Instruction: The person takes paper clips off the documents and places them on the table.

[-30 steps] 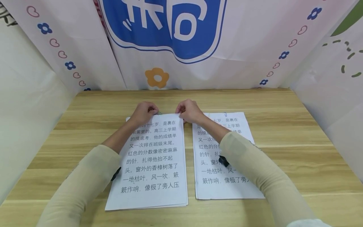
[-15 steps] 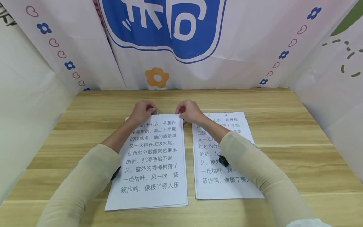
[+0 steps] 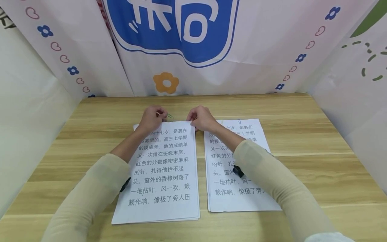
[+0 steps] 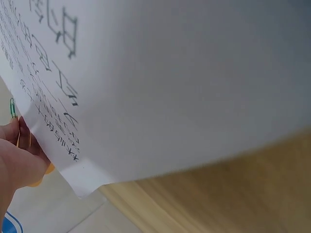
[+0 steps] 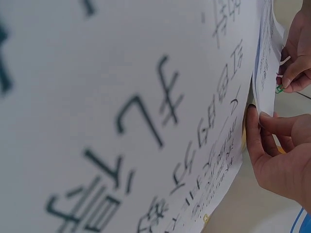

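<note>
The left stack of printed sheets (image 3: pixel 163 168) lies on the table, its top edge between the two hands. Just beyond that edge the left hand (image 3: pixel 153 118) pinches a green paper clip (image 3: pixel 170 116); the left wrist view shows the clip (image 4: pixel 12 108) sticking up from the fingertips of the hand (image 4: pixel 22 158). At the stack's top right corner, the right hand (image 3: pixel 202 118) pinches the sheets. In the right wrist view, thumb and fingers of this hand (image 5: pixel 284 153) hold the paper edge, with the green clip (image 5: pixel 279 89) in the other hand above.
A second printed stack (image 3: pixel 242 198) lies to the right, partly under the right forearm, with a dark clip (image 3: pixel 239 121) and a pale clip (image 3: pixel 221 122) on its top edge. The wooden table (image 3: pixel 317 134) meets a printed cloth backdrop (image 3: pixel 257 74) behind.
The left hand has drawn slightly back from the top edge of the left stack, and more of the green clip shows, now clear of the paper. The right hand has kept its place.
</note>
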Demonstrator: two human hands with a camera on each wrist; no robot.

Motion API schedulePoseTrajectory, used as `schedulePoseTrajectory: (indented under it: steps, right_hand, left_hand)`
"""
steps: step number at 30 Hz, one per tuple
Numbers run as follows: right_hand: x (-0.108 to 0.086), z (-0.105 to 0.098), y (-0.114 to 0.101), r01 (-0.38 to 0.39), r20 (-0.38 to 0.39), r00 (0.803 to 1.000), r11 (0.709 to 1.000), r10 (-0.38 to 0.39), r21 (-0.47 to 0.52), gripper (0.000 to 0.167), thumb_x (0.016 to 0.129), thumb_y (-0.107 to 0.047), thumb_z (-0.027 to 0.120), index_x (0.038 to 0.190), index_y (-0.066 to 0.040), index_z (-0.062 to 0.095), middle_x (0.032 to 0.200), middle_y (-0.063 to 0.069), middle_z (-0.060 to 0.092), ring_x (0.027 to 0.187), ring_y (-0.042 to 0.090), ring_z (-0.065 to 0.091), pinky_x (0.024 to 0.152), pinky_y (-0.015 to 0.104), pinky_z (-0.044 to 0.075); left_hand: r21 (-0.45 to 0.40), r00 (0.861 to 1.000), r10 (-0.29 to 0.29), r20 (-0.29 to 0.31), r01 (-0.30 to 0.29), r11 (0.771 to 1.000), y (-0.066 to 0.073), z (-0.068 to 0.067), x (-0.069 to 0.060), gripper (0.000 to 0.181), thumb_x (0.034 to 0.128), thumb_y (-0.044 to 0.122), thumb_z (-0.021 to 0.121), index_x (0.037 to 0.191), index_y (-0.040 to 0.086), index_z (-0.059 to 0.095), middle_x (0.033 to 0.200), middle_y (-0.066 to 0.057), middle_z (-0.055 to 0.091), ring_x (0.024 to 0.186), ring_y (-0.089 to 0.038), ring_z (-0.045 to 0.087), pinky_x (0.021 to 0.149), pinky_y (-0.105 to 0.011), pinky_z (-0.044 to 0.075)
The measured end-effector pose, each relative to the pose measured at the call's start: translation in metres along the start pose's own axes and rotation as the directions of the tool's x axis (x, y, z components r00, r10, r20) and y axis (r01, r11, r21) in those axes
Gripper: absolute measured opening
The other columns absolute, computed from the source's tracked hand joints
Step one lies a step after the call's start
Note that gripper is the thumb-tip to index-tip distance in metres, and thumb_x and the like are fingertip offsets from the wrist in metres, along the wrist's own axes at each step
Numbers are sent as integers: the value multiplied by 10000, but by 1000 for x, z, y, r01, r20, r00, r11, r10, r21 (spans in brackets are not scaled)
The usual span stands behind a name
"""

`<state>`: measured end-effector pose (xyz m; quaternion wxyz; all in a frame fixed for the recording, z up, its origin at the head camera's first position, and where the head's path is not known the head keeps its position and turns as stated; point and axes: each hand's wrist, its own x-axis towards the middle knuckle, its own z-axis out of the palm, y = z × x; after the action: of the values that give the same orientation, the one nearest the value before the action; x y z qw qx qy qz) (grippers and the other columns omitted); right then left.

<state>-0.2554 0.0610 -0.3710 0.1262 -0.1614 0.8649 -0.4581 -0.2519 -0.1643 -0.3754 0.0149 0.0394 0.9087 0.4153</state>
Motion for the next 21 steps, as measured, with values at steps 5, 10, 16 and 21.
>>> schedulePoseTrajectory:
  steps: [5, 10, 16, 21]
  right_hand:
    - [0, 0, 0, 1, -4, 1000, 1000, -1, -3, 151, 924, 125, 631, 1026, 56, 718, 987, 198, 661, 807, 219, 630, 647, 286, 620]
    - [1, 1, 1, -1, -13, 1000, 1000, 1, -7, 146, 930, 125, 633, 1020, 49, 721, 980, 189, 654, 813, 221, 627, 642, 288, 620]
    - [0, 1, 0, -3, -15, 1000, 1000, 3, -16, 137, 940, 114, 631, 1020, 47, 720, 966, 173, 644, 813, 222, 625, 639, 289, 618]
    - [1, 2, -1, 1, -14, 1000, 1000, -2, -20, 135, 946, 109, 629, 1023, 49, 722, 967, 169, 644, 811, 223, 625, 635, 286, 614]
  left_hand:
    - [-5, 1000, -21, -4, 21, 1000, 0, 2, 1, 167, 1065, 35, 546, 1122, -54, 676, 1081, -185, 629, 970, -311, 658, 771, -276, 509]
    - [-9, 999, -48, -2, 48, 999, 2, 1, 2, 166, 1063, 38, 551, 1122, -47, 681, 1074, -186, 639, 969, -298, 652, 781, -283, 507]
    - [1, 998, -67, -4, 67, 998, 1, 1, 3, 170, 1060, 47, 561, 1121, -45, 690, 1060, -187, 661, 949, -270, 641, 763, -270, 508]
    - [2, 997, -76, -11, 76, 997, -1, 0, 6, 178, 1062, 68, 570, 1115, -39, 701, 1047, -175, 659, 907, -236, 600, 734, -264, 489]
